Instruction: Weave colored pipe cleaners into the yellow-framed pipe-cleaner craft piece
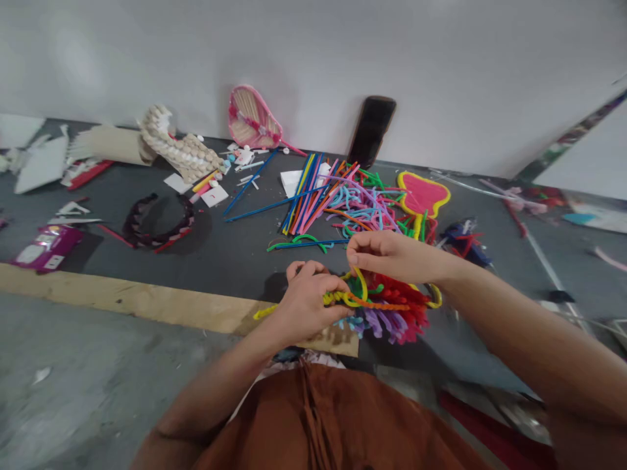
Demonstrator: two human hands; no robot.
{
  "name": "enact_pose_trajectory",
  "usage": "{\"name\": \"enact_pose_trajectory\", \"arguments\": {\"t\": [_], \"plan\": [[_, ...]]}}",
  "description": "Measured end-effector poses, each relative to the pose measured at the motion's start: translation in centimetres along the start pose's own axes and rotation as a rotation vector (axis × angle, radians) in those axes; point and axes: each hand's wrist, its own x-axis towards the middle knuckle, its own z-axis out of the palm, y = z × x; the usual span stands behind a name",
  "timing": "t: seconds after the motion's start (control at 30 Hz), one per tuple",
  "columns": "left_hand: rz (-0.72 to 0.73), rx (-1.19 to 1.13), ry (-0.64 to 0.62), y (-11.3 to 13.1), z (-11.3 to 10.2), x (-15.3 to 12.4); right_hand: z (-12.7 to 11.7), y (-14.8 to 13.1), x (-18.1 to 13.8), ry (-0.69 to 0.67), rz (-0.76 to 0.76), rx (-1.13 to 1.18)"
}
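Near the table's front edge lies a bundle of bent pipe cleaners [392, 320] in red, purple, light blue, green, orange and yellow. My left hand [313, 297] is closed around its left end, where yellow pipe cleaners are twisted together; a yellow tail [265, 312] sticks out to the left. Above the bundle, my right hand [379, 251] pinches a yellow pipe cleaner [361, 284] that loops up from the twisted part. The fingertips of the left hand are partly hidden by the bundle.
Straight pipe cleaners [306, 196] and a tangle of bent ones [367, 202] lie beyond my hands. A phone [372, 130] leans on the wall. Nearby are a pink-and-yellow shape [424, 194], a dark braided headband [159, 228], a pink fan-like piece [252, 117] and a purple box [46, 248].
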Motion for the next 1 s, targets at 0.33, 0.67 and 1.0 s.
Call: {"name": "enact_pose_trajectory", "arguments": {"t": [0.33,0.67,1.0], "plan": [[0.160,0.006,-0.028,0.3,-0.5,-0.8,0.9,0.9,1.4,-0.032,0.050,-0.104],[0.203,-0.009,-0.048,0.6,-0.3,-0.8,1.1,-0.2,2.2,-0.033,0.110,-0.058],[0.137,0.048,-0.035,0.5,-0.4,-0.5,0.9,-1.8,0.3,0.271,-0.119,-0.267]]}}
